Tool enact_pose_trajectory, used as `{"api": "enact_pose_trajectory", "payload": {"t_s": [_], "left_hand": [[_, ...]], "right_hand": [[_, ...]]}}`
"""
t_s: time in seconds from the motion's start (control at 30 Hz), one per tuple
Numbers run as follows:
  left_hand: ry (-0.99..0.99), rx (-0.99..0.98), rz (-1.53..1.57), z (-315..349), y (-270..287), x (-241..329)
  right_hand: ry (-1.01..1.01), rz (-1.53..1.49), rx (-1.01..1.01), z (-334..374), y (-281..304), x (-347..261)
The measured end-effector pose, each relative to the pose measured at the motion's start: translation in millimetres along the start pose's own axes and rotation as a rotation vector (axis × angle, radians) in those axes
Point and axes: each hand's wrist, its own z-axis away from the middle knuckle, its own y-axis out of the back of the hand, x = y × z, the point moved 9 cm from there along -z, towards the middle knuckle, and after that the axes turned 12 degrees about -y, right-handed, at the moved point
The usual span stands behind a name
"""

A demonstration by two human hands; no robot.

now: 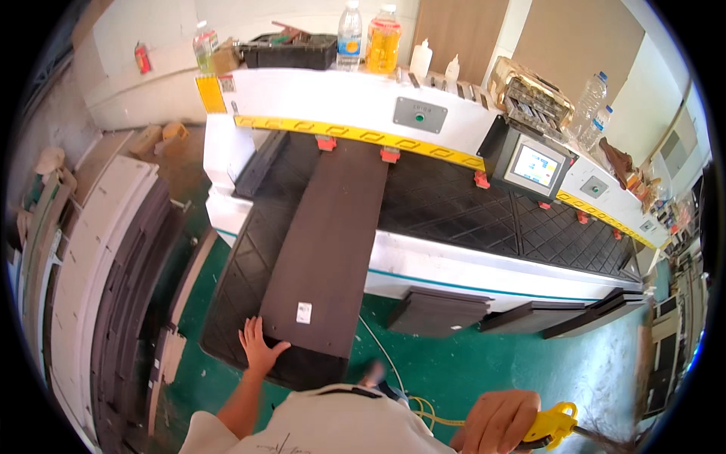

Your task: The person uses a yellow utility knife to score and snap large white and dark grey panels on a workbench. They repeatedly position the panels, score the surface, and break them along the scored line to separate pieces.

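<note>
A long dark brown panel (pixel 325 227) with a small white label (pixel 304 312) lies on the machine's black ribbed bed (pixel 234 291), running away from me under the yellow-edged beam. My left hand (pixel 261 348) rests with fingers spread at the panel's near left corner, touching its edge and the black bed. At the lower right, my right hand (pixel 499 420) is closed around a yellow air blow gun (pixel 556 425), whose dark nozzle points right. A yellow hose (pixel 435 418) runs toward it from the left. The blow gun's grip is partly hidden by my fingers.
Across the back runs a white machine beam (pixel 325 98) with red clamps (pixel 389 155) and a control screen (pixel 535 165). Bottles and a black tool tray (pixel 291 53) stand on it. Panel stacks (pixel 439 310) lean below the bed; more boards (pixel 128 265) stand left.
</note>
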Motion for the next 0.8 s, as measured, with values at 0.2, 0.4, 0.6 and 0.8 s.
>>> {"api": "enact_pose_trajectory", "payload": {"t_s": [0.2, 0.4, 0.6, 0.8], "left_hand": [[-0.13, 0.164, 0.295, -79.9, 109.1, 34.0], [-0.488, 0.729, 0.357, -153.0, 319.2, 170.5], [-0.633, 1.054, 0.534, -137.0, 371.1, 207.1], [-0.393, 0.15, 0.405, -157.4, 113.9, 162.1]], "right_hand": [[0.102, -0.02, 0.033, 33.5, 24.7, 28.7], [0.132, 0.004, 0.236, 46.1, 24.9, 25.5], [-0.021, -0.093, 0.206, 73.6, 50.5, 63.4], [-1.015, -0.034, 0.397, 154.7, 100.5, 203.5]]}}
